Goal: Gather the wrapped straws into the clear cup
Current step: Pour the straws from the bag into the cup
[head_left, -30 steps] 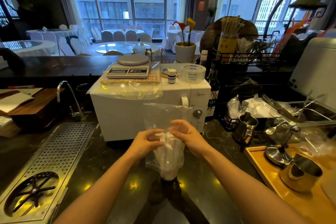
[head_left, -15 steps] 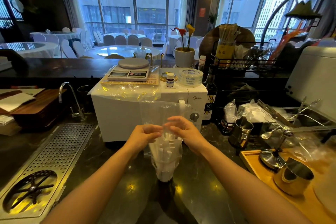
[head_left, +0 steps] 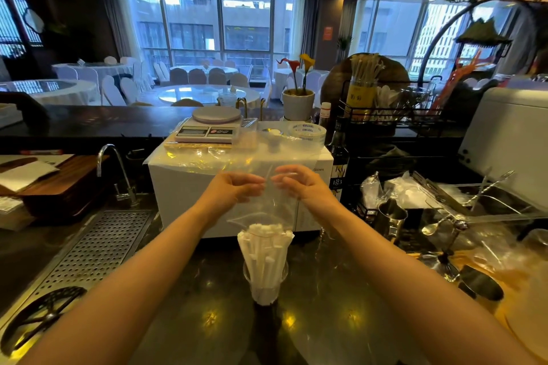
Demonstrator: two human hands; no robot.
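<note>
A bundle of white wrapped straws (head_left: 264, 255) stands upright in the clear cup (head_left: 265, 287) on the dark counter, fanning out above its rim. A clear plastic bag (head_left: 268, 201) hangs above the straws, its lower edge still around their tops. My left hand (head_left: 234, 188) and my right hand (head_left: 299, 185) each pinch the bag higher up, side by side, well above the cup.
A white microwave (head_left: 184, 187) with a scale (head_left: 212, 127) and a tape roll (head_left: 307, 132) stands just behind the cup. A metal drain grate (head_left: 98, 252) and a tap (head_left: 114, 169) lie to the left. Metal jugs (head_left: 390, 219), spoons and a wooden tray (head_left: 522, 299) crowd the right.
Both hands have risen with the plastic bag, sliding it up off the straws. The straws, earlier wrapped inside the bag, now stand mostly bare in the cup.
</note>
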